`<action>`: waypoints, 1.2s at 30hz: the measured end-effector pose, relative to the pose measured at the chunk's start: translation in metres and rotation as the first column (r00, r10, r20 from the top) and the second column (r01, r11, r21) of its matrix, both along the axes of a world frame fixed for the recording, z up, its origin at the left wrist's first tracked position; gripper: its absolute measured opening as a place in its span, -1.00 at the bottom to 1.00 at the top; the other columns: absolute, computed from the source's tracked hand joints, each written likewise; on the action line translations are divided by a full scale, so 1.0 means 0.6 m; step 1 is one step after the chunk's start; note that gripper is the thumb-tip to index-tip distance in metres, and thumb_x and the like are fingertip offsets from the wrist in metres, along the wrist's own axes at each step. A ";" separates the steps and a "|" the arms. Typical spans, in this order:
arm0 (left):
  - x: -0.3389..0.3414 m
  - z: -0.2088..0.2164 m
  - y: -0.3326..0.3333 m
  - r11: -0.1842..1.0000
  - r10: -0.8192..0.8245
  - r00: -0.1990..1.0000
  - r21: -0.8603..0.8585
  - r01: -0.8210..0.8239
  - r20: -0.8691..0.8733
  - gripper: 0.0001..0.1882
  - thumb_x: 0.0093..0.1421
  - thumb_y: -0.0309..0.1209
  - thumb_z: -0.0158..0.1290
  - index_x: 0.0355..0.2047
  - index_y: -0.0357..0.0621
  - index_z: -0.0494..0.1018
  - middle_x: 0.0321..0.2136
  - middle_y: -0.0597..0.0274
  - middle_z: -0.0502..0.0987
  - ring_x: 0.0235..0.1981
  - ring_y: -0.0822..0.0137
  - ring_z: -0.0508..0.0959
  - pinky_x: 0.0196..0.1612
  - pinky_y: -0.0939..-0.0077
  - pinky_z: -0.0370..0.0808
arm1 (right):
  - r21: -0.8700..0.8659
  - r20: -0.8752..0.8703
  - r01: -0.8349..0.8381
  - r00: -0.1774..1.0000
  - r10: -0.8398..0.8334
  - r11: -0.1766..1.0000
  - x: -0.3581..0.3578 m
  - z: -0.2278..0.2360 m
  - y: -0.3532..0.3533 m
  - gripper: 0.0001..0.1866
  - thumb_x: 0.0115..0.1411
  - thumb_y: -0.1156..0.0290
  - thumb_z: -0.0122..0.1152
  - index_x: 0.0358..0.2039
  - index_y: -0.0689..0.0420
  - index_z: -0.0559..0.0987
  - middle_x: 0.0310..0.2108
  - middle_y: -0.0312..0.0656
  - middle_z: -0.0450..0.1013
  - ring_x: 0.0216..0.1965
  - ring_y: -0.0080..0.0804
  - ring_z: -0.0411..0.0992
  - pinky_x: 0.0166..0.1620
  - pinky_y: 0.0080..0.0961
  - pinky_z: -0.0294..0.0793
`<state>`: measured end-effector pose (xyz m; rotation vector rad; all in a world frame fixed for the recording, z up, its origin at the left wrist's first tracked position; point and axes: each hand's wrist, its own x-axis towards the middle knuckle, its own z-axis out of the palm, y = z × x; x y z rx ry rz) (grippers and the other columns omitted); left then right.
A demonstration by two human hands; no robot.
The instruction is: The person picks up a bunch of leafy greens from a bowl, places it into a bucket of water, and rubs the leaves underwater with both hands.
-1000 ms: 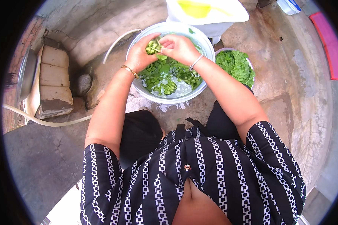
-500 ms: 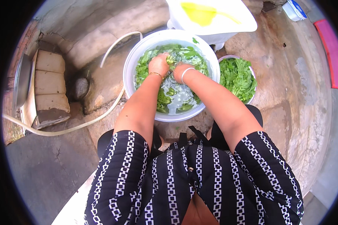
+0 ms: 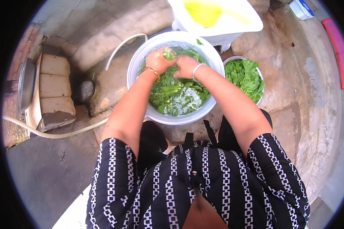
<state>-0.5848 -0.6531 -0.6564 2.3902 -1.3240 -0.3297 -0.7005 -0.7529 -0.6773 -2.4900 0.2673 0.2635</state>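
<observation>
A round white tub (image 3: 135, 63) in front of me holds water and loose leafy greens (image 3: 176, 91). My left hand (image 3: 158, 61), with a gold bracelet at the wrist, is raised over the tub's far part. Its fingers are closed round a bunch of greens (image 3: 169, 54), whose pale stem ends stick out at the top. Just to the right is my right hand (image 3: 187, 67), a white bangle on its wrist. Its fingers bend toward the left hand but are smeared by motion, so their grip is unclear. Foam and ripples show on the water.
A smaller tub of greens (image 3: 245, 79) stands right of the big one. Behind is a white plastic basin (image 3: 233, 23) with yellow on it. A pale hose (image 3: 65, 134) crosses the floor at left, near a block (image 3: 55, 84) and metal pan (image 3: 25, 86). A small container (image 3: 302, 10) lies far right.
Both hands have come up out of the water, and the left lifts the bunch higher. They have drawn slightly apart. More greens show at the tub's near side.
</observation>
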 end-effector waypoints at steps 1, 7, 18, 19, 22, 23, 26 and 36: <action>0.019 0.024 0.026 0.985 -0.040 0.981 -0.172 0.007 -0.188 -0.65 -0.10 -0.23 0.23 -0.31 -0.08 0.46 -0.41 0.18 0.55 -0.39 0.28 0.55 -0.27 0.43 0.49 | 0.012 0.105 0.112 0.988 -0.113 0.994 0.006 0.034 0.012 -0.36 -0.12 0.28 0.29 0.03 0.06 0.33 -0.15 0.00 0.43 -0.11 -0.09 0.41 -0.02 -0.32 0.37; 0.004 0.251 0.049 0.811 -0.318 0.865 -0.584 0.035 -0.389 -0.74 -0.01 -0.50 0.19 -0.28 -0.18 0.45 -0.38 0.32 0.54 -0.36 0.54 0.49 -0.30 0.61 0.48 | 0.448 0.438 -0.152 0.896 -0.068 0.881 0.001 0.289 0.002 -0.23 -0.11 0.28 0.35 0.11 0.19 0.24 -0.10 -0.08 0.43 -0.08 -0.37 0.39 0.03 -0.47 0.31; -0.035 0.199 0.102 0.825 -0.440 0.604 -0.564 -0.020 -0.665 -0.29 -0.06 -0.62 0.07 0.15 -0.13 0.15 -0.05 0.19 0.36 -0.04 0.38 0.39 0.04 0.51 0.31 | 0.484 0.349 0.143 0.873 -0.340 0.863 -0.064 0.229 0.041 -0.45 -0.12 0.20 0.37 -0.11 0.16 0.48 -0.22 -0.14 0.48 -0.16 -0.35 0.44 -0.05 -0.48 0.37; -0.043 0.184 0.105 0.825 -0.448 0.527 -0.561 -0.066 -0.722 -0.29 -0.07 -0.62 0.05 0.16 -0.13 0.14 -0.04 0.17 0.35 -0.02 0.37 0.37 0.06 0.49 0.29 | 0.436 0.399 0.127 0.860 -0.318 0.891 -0.073 0.211 0.042 -0.49 -0.10 0.22 0.35 -0.13 0.16 0.49 -0.24 -0.14 0.49 -0.19 -0.35 0.44 -0.07 -0.49 0.37; -0.058 0.153 0.104 0.845 -0.443 0.408 -0.523 -0.107 -0.799 -0.31 -0.07 -0.62 -0.01 0.15 -0.17 0.15 0.06 0.10 0.28 0.08 0.31 0.30 0.12 0.43 0.23 | 0.271 0.516 0.068 0.832 -0.205 0.960 -0.091 0.165 0.035 -0.61 -0.03 0.27 0.31 -0.19 0.16 0.49 -0.30 -0.18 0.46 -0.25 -0.42 0.40 -0.12 -0.52 0.36; -0.060 0.147 0.103 0.849 -0.439 0.410 -0.519 -0.103 -0.800 -0.31 -0.08 -0.63 -0.01 0.14 -0.18 0.16 0.07 0.10 0.27 0.09 0.30 0.30 0.12 0.43 0.22 | 0.242 0.539 0.061 0.822 -0.187 0.968 -0.098 0.153 0.031 -0.62 0.00 0.29 0.30 -0.19 0.17 0.47 -0.29 -0.23 0.44 -0.23 -0.51 0.37 -0.12 -0.55 0.35; -0.060 0.140 0.105 0.845 -0.439 0.392 -0.520 -0.127 -0.809 -0.32 -0.10 -0.66 -0.05 0.13 -0.19 0.18 0.11 0.08 0.23 0.13 0.28 0.26 0.12 0.43 0.22 | 0.472 0.403 0.034 0.881 -0.249 0.881 -0.101 0.154 0.031 -0.66 0.01 0.35 0.31 -0.22 0.14 0.44 -0.28 -0.33 0.38 -0.20 -0.60 0.30 -0.12 -0.58 0.32; -0.057 0.146 0.099 0.900 -0.295 0.464 -0.406 -0.157 -0.835 -0.44 -0.01 -0.66 0.00 0.07 -0.17 0.26 -0.11 0.17 0.41 -0.06 0.38 0.39 0.00 0.53 0.33 | 0.695 0.276 0.180 0.828 -0.489 0.696 -0.084 0.156 0.038 -0.49 -0.10 0.34 0.42 -0.15 0.21 0.42 -0.27 -0.32 0.37 -0.22 -0.59 0.32 -0.14 -0.64 0.36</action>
